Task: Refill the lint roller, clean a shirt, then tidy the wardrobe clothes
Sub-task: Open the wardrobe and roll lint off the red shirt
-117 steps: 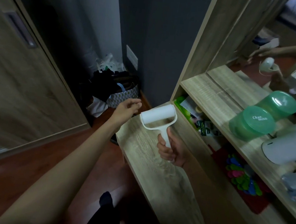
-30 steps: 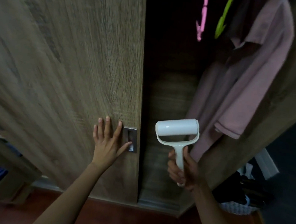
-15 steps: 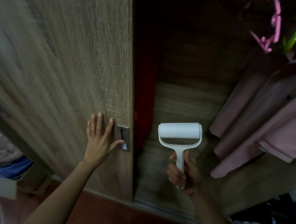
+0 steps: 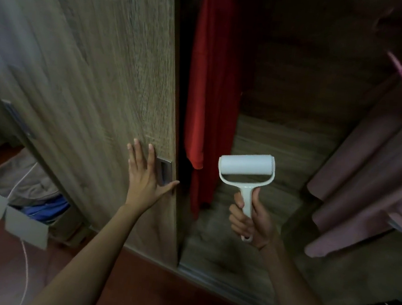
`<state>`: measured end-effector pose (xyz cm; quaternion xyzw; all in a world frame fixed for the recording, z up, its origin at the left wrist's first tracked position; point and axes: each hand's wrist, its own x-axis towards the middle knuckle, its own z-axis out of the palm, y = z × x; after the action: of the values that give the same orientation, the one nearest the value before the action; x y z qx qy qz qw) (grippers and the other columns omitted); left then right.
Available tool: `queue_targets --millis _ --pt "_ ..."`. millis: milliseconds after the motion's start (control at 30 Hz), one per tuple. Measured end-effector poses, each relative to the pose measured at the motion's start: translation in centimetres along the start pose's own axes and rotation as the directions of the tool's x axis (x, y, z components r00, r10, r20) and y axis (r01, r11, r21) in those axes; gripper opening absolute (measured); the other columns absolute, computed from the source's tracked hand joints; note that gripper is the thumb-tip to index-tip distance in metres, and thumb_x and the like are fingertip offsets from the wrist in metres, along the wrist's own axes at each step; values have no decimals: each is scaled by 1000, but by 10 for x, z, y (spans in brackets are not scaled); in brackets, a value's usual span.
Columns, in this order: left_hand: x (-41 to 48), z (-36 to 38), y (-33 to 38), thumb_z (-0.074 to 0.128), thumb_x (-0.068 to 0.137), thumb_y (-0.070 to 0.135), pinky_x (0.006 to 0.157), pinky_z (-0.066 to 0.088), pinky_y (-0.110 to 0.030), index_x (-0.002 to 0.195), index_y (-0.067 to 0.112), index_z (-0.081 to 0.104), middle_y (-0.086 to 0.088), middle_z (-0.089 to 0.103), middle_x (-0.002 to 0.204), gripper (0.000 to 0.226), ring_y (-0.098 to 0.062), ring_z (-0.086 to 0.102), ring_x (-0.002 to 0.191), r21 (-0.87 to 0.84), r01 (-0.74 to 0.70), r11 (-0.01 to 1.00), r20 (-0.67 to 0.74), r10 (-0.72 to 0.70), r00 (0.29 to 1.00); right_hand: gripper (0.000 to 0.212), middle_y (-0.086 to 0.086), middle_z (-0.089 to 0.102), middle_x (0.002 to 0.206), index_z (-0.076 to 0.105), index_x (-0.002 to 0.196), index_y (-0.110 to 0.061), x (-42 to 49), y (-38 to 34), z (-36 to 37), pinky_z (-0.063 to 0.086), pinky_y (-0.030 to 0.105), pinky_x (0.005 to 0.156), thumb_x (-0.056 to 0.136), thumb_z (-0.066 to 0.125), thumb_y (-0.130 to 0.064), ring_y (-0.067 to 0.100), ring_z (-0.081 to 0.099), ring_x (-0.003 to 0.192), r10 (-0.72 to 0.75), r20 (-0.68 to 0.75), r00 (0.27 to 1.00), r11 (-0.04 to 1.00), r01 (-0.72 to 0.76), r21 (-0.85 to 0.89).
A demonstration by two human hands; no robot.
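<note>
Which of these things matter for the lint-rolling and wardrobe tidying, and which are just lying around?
For the job:
lint roller, gripped by the right hand
wardrobe door, with the left hand flat against it
hanging red garment
pink shirt

Lying about:
open box holding fabric, left of the door
white cord

There is one view only, from the camera on my head. It faces forward and down into the open wardrobe [image 4: 283,136], close enough that the sliding door [image 4: 98,79] fills the left half. My forearms [image 4: 96,245] enter from the bottom edge, floor [image 4: 130,294] between them. The wide lens seems to bow the edges.
</note>
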<state>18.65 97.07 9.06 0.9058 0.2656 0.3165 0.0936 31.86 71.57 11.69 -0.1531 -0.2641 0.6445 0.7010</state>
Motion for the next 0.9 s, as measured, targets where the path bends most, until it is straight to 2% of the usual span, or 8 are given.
queue_targets --millis 133,300,400,500,567,700,800,900 --pt "4 -4 -12 60 70 74 115 5 -63 150 20 -21 -30 -18 155 126 -45 -19 143 -21 2 1000 11 -2 1000 49 4 35 61 50 90 -5 4 -2 2 39 22 44 98 32 -50 13 35 46 -6 63 998 999 3 52" --pt "4 -7 -14 58 71 75 115 4 -62 150 20 -21 -30 -18 155 124 -46 -18 143 -24 1 1000 28 0 1000 47 1 27 52 50 95 -4 2 -5 6 17 19 34 100 32 -47 8 20 33 24 96 995 995 -33 91" --pt "2 -9 -9 57 73 73 115 7 -65 151 16 -16 -27 -20 155 121 -45 -18 144 -50 20 999 23 -19 1000 46 0 20 50 49 92 -5 1 -8 13 16 19 34 100 31 -47 8 19 33 21 89 996 994 -31 103" --pt "-7 -17 11 54 80 67 114 10 -65 153 13 -6 -19 -21 158 109 -37 -15 147 -172 62 983 -34 -69 997 47 1 21 50 49 91 -5 0 -14 19 17 18 34 100 31 -48 8 20 33 -6 103 995 995 -5 104" --pt "-12 -26 38 53 89 55 116 10 -61 153 13 -2 -18 -16 159 94 -34 -11 148 -269 19 963 -124 -54 991 46 1 21 50 49 92 -5 -2 -19 22 18 19 34 100 30 -47 9 21 34 -26 117 993 994 13 110" --pt "-7 -41 92 52 97 23 120 19 -44 152 22 13 -18 3 158 68 -30 9 149 -376 -221 900 -299 108 948 46 2 20 50 48 92 -4 -8 -30 25 20 20 35 101 31 -45 10 21 34 -58 125 990 992 43 119" --pt "7 -39 118 48 99 15 119 21 -28 148 22 26 -12 8 159 54 -19 14 148 -439 -272 856 -291 150 945 45 2 21 50 48 92 -5 -14 -36 25 21 20 35 101 30 -46 10 22 34 -69 125 990 992 55 116" --pt "28 -28 128 48 99 12 117 26 -32 148 28 30 -14 -2 161 55 -13 5 149 -413 -238 879 -276 129 953 44 2 21 50 47 93 -5 -17 -39 28 22 20 35 101 31 -45 10 22 34 -68 136 988 993 54 104"
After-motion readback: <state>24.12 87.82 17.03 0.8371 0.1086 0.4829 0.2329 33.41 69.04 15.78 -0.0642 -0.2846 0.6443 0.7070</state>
